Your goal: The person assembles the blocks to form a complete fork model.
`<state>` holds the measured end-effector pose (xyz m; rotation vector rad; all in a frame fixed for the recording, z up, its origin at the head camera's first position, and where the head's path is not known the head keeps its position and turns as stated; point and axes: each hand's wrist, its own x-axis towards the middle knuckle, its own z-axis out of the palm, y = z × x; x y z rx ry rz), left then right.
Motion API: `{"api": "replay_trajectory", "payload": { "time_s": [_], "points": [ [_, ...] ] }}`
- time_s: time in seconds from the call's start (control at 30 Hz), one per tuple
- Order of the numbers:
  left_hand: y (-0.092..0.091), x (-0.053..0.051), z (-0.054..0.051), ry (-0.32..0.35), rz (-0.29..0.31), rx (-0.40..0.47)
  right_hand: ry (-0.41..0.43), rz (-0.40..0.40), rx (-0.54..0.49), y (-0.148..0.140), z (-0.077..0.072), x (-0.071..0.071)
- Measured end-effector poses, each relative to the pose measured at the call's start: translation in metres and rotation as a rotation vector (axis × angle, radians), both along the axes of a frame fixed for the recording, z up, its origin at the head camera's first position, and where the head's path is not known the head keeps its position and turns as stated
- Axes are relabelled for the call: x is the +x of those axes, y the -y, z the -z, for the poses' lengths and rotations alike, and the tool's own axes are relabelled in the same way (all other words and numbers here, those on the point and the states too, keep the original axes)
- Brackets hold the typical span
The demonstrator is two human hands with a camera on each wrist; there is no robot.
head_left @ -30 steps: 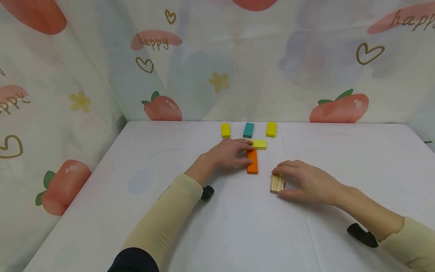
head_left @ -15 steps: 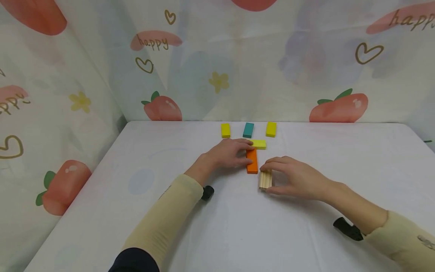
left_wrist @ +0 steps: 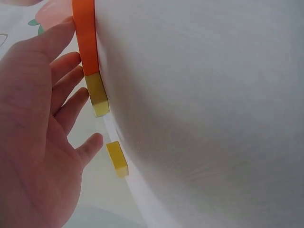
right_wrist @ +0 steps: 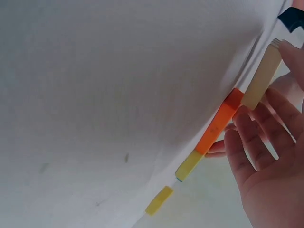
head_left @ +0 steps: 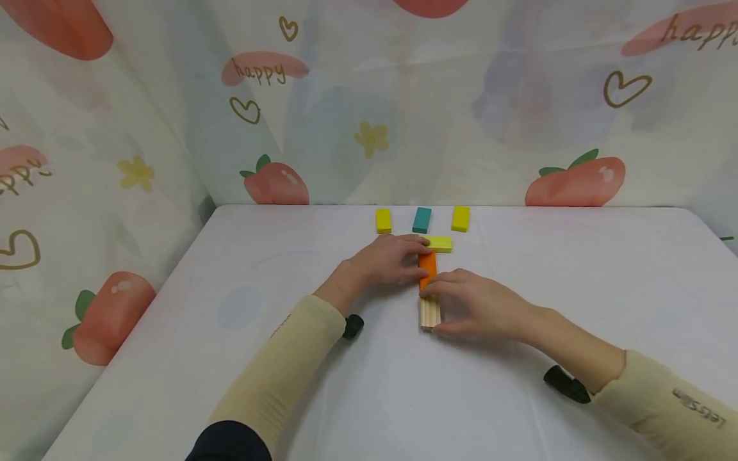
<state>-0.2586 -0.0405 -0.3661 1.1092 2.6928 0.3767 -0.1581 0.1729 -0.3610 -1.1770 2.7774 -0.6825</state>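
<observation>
My right hand [head_left: 481,304] pinches plain wooden blocks [head_left: 429,312], a small bundle with a lined face, between thumb and fingertips. In the right wrist view, one end of these wooden blocks [right_wrist: 262,76] lies at the end of the orange block [right_wrist: 221,121]; whether they touch, I cannot tell. The orange block [head_left: 427,266] points away from me, with a yellow block [head_left: 441,244] crosswise at its far end. My left hand [head_left: 387,261] reaches in from the left, its extended fingertips at the orange and yellow blocks [left_wrist: 97,95].
Beyond the crosswise block, a yellow block [head_left: 383,221], a teal block [head_left: 421,220] and another yellow block [head_left: 460,219] stand in a spaced row near the far edge of the white table [head_left: 576,275]. A patterned cloth [head_left: 438,109] hangs behind it.
My right hand has carried the wooden blocks leftward, from right of the orange block to its near end. The left hand and the coloured blocks have stayed in place.
</observation>
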Motion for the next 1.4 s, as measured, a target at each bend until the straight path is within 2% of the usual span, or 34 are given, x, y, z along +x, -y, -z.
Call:
{"api": "replay_trajectory", "payload": {
  "time_s": [0.4,0.67,1.0,1.4],
  "points": [
    [-0.0013,0.0011,-0.0019,0.009,-0.010,-0.008,-0.009,-0.020,0.082,0.0009,0.0030,0.0022],
    [-0.0026,0.0014,0.0001,0.022,-0.034,0.002,-0.050,-0.017,0.063,-0.0038,-0.0004,0.0032],
    [-0.0039,0.0005,0.0027,0.029,-0.053,-0.015,-0.089,-0.073,0.091,-0.0076,-0.0006,0.0048],
    [-0.0029,0.0007,0.0012,0.029,-0.044,-0.012,-0.163,-0.083,0.091,-0.0045,0.0016,0.0045]
  ]
}}
